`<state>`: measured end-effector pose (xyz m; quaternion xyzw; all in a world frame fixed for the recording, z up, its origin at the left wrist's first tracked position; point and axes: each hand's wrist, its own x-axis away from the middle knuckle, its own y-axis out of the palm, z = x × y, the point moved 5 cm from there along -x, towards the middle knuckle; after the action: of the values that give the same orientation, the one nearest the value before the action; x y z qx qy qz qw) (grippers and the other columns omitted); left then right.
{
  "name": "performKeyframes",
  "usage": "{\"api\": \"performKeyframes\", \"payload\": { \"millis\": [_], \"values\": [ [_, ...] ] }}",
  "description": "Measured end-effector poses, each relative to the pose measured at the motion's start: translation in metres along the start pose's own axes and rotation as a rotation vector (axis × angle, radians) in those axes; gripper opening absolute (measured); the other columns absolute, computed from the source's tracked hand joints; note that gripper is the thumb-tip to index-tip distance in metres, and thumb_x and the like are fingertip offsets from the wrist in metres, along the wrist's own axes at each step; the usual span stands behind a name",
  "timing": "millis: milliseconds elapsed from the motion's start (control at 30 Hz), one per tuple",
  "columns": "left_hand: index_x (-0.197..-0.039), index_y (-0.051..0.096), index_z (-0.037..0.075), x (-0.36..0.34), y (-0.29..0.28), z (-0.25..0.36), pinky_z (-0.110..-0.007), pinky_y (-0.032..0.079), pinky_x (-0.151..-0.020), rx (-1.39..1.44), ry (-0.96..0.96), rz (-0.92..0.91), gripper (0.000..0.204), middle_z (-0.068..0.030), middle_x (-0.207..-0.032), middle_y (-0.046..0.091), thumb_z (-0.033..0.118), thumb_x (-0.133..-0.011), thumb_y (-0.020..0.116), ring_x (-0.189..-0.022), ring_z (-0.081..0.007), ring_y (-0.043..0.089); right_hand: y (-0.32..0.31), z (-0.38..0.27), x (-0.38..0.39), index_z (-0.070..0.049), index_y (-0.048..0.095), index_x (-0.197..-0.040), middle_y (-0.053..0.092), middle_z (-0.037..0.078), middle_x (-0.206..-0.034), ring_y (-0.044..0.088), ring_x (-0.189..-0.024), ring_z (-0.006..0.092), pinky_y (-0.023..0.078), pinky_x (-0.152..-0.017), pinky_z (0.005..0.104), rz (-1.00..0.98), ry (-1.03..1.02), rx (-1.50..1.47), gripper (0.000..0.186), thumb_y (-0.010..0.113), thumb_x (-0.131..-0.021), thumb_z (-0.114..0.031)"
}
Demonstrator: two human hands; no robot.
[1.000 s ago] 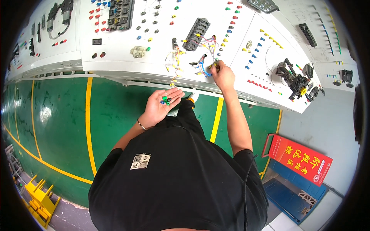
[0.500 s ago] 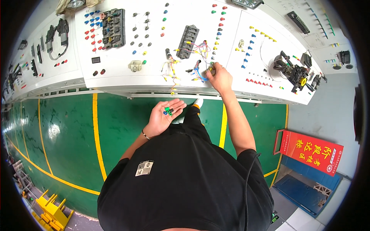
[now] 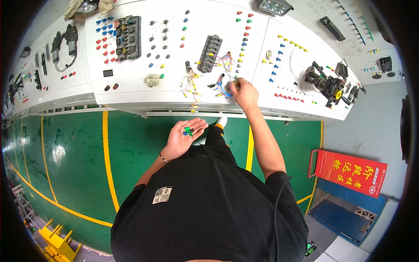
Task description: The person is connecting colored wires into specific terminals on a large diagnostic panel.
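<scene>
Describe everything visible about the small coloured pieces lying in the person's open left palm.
The small coloured pieces are a loose cluster of tiny plug-like caps, mostly green with at least one blue, plastic by the look of them. They lie in the cupped palm of the left hand, which is held open and palm-up below the front edge of the white wiring panel, over the green floor. Only the palm touches them; the fingers are spread, not closed. Their exact number and shape are too small to tell.

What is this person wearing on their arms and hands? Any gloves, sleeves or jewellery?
No gloves: both the left hand and the right hand are bare, and so are the forearms. The short sleeves of a black T-shirt with a small pale printed patch on the chest end at the upper arms. A thin bracelet circles the left wrist. The right wrist shows nothing worn.
</scene>
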<state>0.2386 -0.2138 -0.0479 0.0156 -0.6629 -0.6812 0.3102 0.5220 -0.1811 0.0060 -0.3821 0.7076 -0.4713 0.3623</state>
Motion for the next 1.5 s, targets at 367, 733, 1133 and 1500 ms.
{"api": "performKeyframes", "payload": {
  "millis": [367, 733, 1133, 1500],
  "values": [
    [-0.131, 0.049, -0.011, 0.018, -0.011, 0.009, -0.042, 0.041, -0.111, 0.004, 0.068, -0.029, 0.047, -0.0229, -0.134, 0.055, 0.022, -0.098, 0.040, -0.130, -0.0355, 0.050, 0.011, 0.005, 0.003, -0.008, 0.068, -0.089, 0.068, 0.016, -0.074, 0.067, -0.071, 0.0360, 0.052, -0.064, 0.0471, -0.063, -0.060, 0.078, 0.029, 0.058, -0.092, -0.035],
    [-0.131, 0.051, -0.007, 0.045, -0.035, 0.018, -0.042, 0.040, -0.112, -0.062, 0.297, -0.092, 0.036, -0.0188, -0.134, 0.057, 0.008, -0.099, 0.045, -0.130, -0.0334, 0.051, -0.022, -0.028, 0.017, -0.003, 0.067, -0.089, 0.067, 0.017, -0.086, 0.063, -0.078, 0.0347, 0.050, -0.070, 0.0434, 0.055, -0.142, 0.023, 0.020, 0.063, -0.090, -0.022],
    [-0.135, 0.046, -0.008, 0.042, -0.062, 0.018, -0.045, 0.033, -0.116, -0.007, 0.290, 0.031, 0.047, -0.0200, -0.139, 0.050, 0.010, -0.093, 0.041, -0.129, -0.0308, 0.048, 0.032, -0.171, 0.139, -0.003, 0.065, -0.096, 0.058, 0.008, -0.085, 0.055, -0.065, 0.0184, 0.045, -0.059, 0.0302, -0.373, -0.365, -0.726, 0.012, 0.068, -0.085, -0.002],
    [-0.133, 0.047, -0.011, 0.026, -0.045, 0.015, -0.040, 0.040, -0.107, 0.162, 0.118, -0.014, 0.051, -0.0174, -0.126, 0.058, 0.014, -0.089, 0.039, -0.120, -0.0257, 0.054, 0.034, -0.158, 0.147, -0.006, 0.068, -0.098, 0.059, 0.008, -0.096, 0.062, -0.083, 0.0250, 0.052, -0.071, 0.0349, -0.257, -0.397, -0.729, 0.025, 0.069, -0.075, 0.005]
  ]
}}
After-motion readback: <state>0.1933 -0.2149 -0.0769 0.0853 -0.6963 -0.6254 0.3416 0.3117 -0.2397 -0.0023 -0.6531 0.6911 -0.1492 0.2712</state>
